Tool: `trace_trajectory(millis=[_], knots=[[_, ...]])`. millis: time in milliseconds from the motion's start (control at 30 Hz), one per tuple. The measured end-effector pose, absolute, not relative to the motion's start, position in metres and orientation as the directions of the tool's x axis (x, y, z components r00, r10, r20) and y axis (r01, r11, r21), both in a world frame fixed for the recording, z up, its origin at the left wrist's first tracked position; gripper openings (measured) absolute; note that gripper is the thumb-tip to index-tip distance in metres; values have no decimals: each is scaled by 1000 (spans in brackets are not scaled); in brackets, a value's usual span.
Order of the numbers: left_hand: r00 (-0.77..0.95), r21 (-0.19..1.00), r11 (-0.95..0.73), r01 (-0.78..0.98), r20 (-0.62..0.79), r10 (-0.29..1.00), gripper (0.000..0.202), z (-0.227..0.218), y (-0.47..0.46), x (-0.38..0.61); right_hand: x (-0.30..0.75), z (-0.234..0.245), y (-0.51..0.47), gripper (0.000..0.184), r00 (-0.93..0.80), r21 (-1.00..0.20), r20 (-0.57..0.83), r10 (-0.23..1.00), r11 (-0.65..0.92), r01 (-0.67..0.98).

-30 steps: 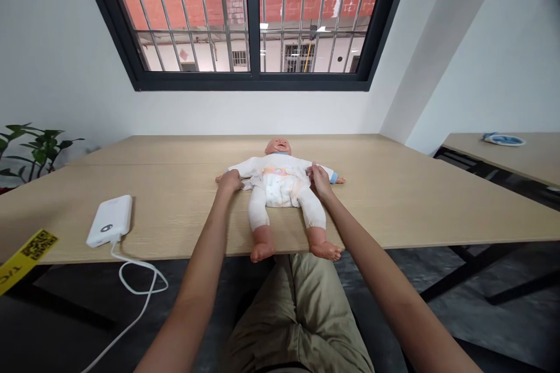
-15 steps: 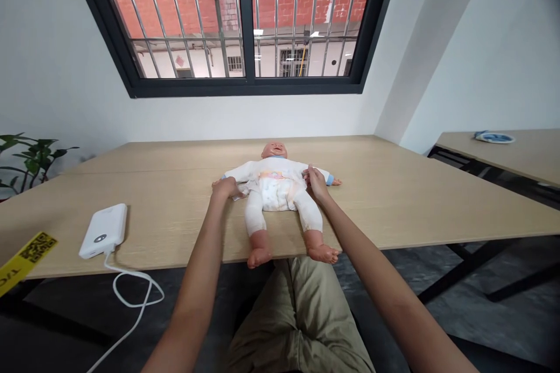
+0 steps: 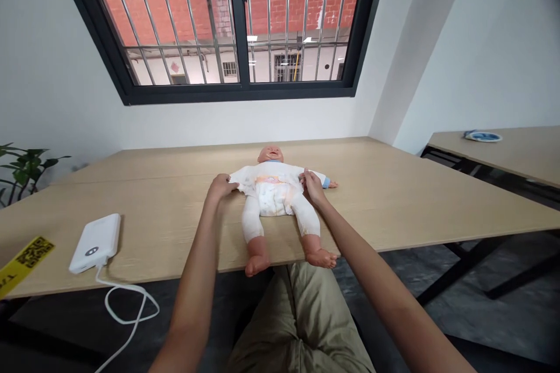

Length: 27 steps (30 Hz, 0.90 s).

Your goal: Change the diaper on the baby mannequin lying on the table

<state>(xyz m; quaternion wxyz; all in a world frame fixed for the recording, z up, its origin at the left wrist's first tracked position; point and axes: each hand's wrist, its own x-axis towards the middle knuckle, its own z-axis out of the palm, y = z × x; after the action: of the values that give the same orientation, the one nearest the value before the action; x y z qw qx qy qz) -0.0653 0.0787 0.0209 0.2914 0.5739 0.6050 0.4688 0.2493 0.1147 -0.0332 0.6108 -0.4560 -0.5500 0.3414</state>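
A baby doll lies on its back on the wooden table, head toward the window and feet reaching the near edge. It wears a white long-sleeved shirt with blue cuffs and a printed diaper around its hips. On the left, my left hand is closed on the outspread white cloth of the shirt, and it hides the doll's hand on that side. At the opposite side of the waist, my right hand pinches the shirt's edge; exactly what lies between its fingertips is partly hidden.
A white power bank with a white cable sits at the table's near left. Further left are a yellow tag and a plant. A blue-and-white item rests on another table at right.
My left hand has risen slightly and moved farther up the doll's side, drawing the white cloth outward. My right hand stays near the waist. The view has tilted and shifted slightly.
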Motion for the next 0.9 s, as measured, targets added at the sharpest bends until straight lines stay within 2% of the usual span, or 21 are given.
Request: trace_trajectory(millis=[133, 400, 533, 733, 900], knots=[[-211, 950, -157, 271, 218, 953, 29, 28, 79, -45, 249, -35, 116, 61, 183, -931, 364, 913, 365, 29], [-248, 948, -308, 74, 317, 915, 29, 22, 78, 8, 245, -31, 110, 54, 129, -903, 423, 897, 405, 144], [-167, 896, -411, 170, 437, 884, 23, 20, 71, 20, 236, -22, 100, 47, 137, -912, 375, 917, 338, 233], [-32, 810, -460, 365, 504, 863, 17, 17, 66, 23, 227, -15, 93, 42, 129, -922, 341, 931, 305, 238], [84, 665, -544, 512, 592, 802, 14, 13, 64, 20, 227, -12, 88, 40, 121, -923, 342, 932, 309, 229]])
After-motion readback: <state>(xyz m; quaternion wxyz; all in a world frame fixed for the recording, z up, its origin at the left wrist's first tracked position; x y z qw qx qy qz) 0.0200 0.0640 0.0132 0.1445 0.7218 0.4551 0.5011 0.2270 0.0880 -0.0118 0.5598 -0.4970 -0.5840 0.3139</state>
